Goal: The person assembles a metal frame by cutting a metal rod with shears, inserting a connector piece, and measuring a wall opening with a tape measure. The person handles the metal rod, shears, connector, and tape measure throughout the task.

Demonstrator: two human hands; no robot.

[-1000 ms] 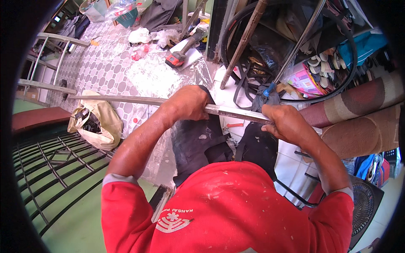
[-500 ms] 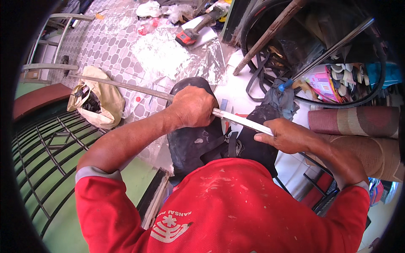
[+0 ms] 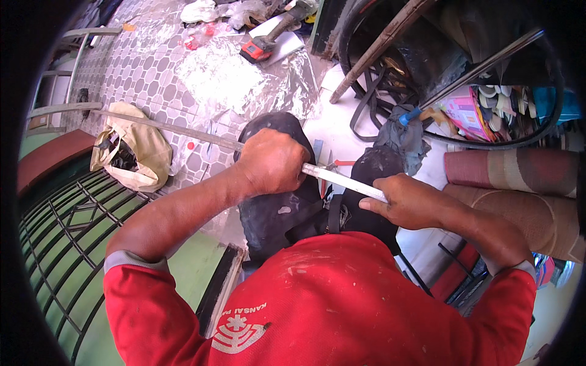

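Big black grille point(image 3: 64, 256) was off to the left, and a long thin strip point(image 3: 348, 182) slanted across the middle, its left stretch crossing in front of a tan bag point(image 3: 149, 165). Left hand point(image 3: 274, 162) was fisted around the strip, right hand point(image 3: 406, 201) gripping its right end.

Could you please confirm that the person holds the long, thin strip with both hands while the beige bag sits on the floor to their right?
Not quite: the head view shows the beige bag on the floor to the person's left. The left hand and right hand do both hold the long, thin strip.
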